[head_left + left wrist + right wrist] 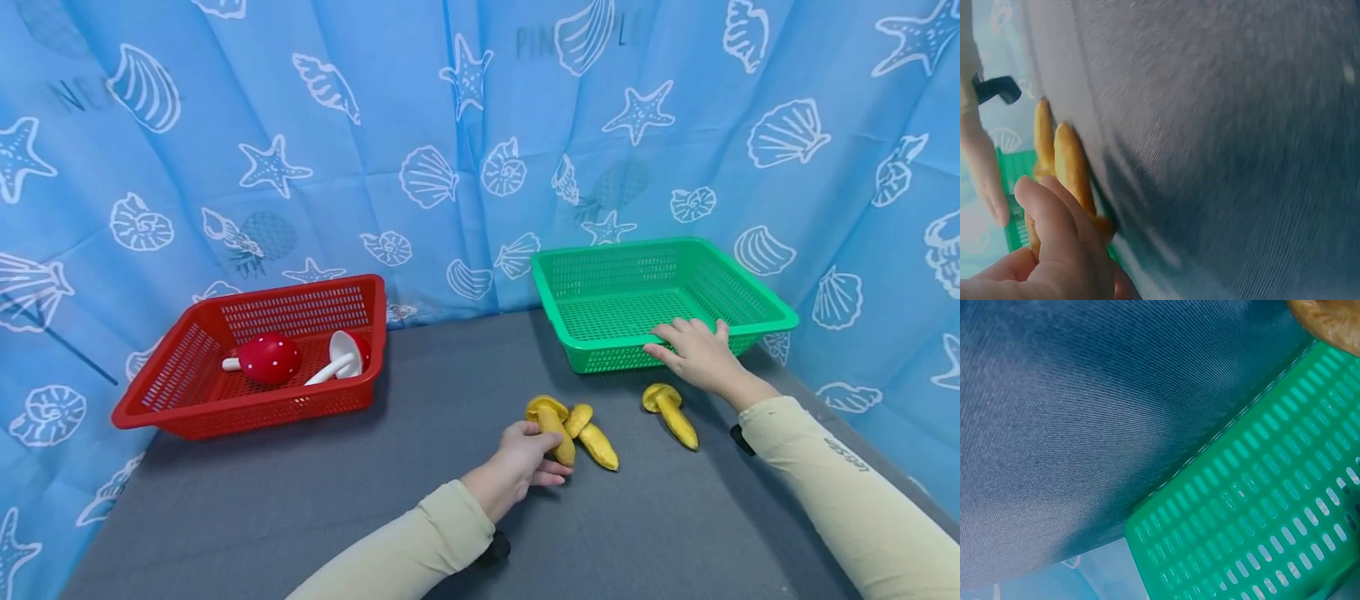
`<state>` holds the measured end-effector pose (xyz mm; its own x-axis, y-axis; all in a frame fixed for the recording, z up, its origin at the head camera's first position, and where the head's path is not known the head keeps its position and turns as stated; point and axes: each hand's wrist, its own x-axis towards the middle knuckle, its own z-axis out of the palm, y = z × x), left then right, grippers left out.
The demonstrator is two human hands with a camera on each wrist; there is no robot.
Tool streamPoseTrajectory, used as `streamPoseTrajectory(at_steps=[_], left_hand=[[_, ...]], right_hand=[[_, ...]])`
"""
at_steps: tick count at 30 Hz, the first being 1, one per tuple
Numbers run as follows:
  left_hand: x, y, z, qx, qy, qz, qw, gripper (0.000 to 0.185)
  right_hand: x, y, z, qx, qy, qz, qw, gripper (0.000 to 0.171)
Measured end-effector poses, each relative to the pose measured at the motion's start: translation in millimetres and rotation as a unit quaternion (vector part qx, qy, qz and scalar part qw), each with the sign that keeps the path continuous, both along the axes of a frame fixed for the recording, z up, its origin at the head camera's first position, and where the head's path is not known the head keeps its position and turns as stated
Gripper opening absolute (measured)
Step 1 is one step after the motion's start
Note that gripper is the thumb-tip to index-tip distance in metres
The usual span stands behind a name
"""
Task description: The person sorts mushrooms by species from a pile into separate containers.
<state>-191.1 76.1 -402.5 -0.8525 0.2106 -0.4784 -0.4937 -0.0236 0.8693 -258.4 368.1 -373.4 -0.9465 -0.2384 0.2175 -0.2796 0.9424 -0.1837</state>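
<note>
My left hand (525, 462) pinches a yellow toy mushroom (553, 425) by its stem, thumb on top and fingers below. Right beside it, a second yellow mushroom (596, 440) lies on the table; in the left wrist view its stem (1071, 164) rises past my fingers. My right hand (697, 354) is at the front rim of the green basket (600, 343), fingers loosely extended and holding nothing. Just below that hand a third yellow mushroom (675, 417) lies on the table, cap toward the basket. The right wrist view shows the basket's slotted side (1260, 487) and part of a mushroom cap (1332, 322).
On the left stands a red basket (247, 412) holding a red mushroom with white dots (272, 358) and another with a white underside and stem (345, 357). Both baskets stand at the back of the grey table (300, 483), near a blue curtain (420, 100) with shell prints.
</note>
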Motion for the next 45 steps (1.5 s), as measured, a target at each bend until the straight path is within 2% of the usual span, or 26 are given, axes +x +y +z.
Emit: streamPoseTrajectory(at_steps=[5,25,31,39,45], left_hand=[[-5.7,-4.8,10.2,0.009,0.006,0.003,0.9999,0.050],[-34.4,-3.8,48.5,0.049,0.014,0.010,0.9987,0.048],[-40.4,0.9,54.5,0.047,0.020,0.015,0.9986,0.049],[-51.9,11.1,57.1,0.045,0.056,0.044,0.9964,0.044],[-60.1,20.9,59.6,0.060,0.060,0.055,0.9949,0.043]], right_hand=[[-1.3,2.7,-0.4,-0.005,-0.003,0.003,1.000,0.046],[-0.3,6.8,-2.3,-0.006,0.021,0.013,1.000,0.043],[-0.5,6.9,-1.7,-0.006,0.023,0.014,1.000,0.042],[-1.5,5.4,-2.9,-0.004,0.024,0.015,1.000,0.039],[-0.2,3.7,-2.5,-0.006,0.025,0.015,1.000,0.041]])
